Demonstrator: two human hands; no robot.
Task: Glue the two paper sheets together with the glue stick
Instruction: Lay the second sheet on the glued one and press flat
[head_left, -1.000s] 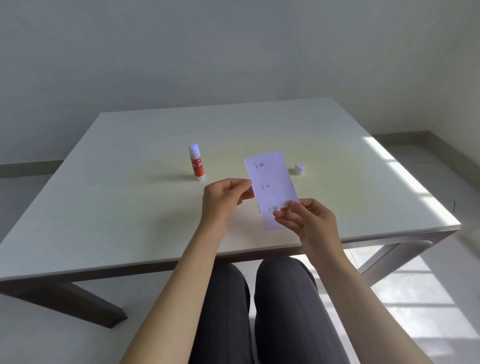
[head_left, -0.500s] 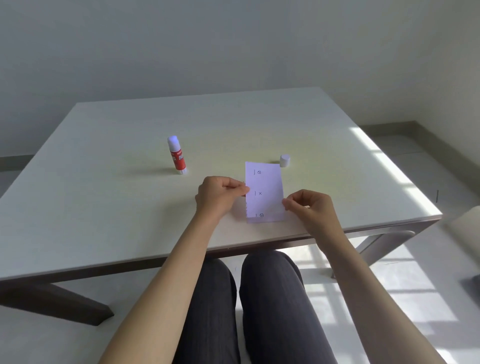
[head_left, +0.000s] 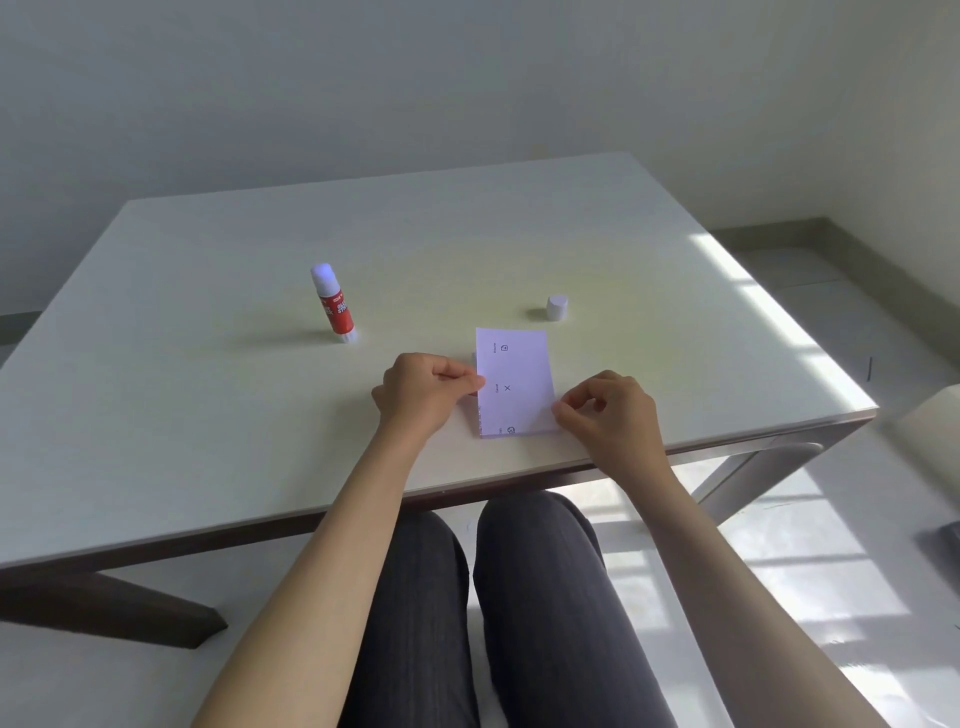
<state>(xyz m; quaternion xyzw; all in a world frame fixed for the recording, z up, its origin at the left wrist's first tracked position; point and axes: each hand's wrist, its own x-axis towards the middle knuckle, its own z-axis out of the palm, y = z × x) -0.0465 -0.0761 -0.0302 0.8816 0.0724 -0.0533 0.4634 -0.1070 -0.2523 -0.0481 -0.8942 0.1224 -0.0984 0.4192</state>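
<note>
A small white paper sheet (head_left: 519, 382) with printed marks lies on the table near the front edge, on top of a second sheet whose edge peeks out at its left side. My left hand (head_left: 423, 392) pinches the sheet's left edge. My right hand (head_left: 605, 408) pinches its lower right edge. The red glue stick (head_left: 335, 306) stands upright and uncapped to the left, apart from both hands. Its white cap (head_left: 557, 307) sits just behind the paper.
The white table (head_left: 208, 415) has its front edge close below my hands, and my legs in dark trousers show beneath it. A sunlit floor lies to the right. A wall stands behind the table.
The sheet was held tilted above the table and has come down flat onto the sheet below. Both hands lowered with it and shifted to its side edges.
</note>
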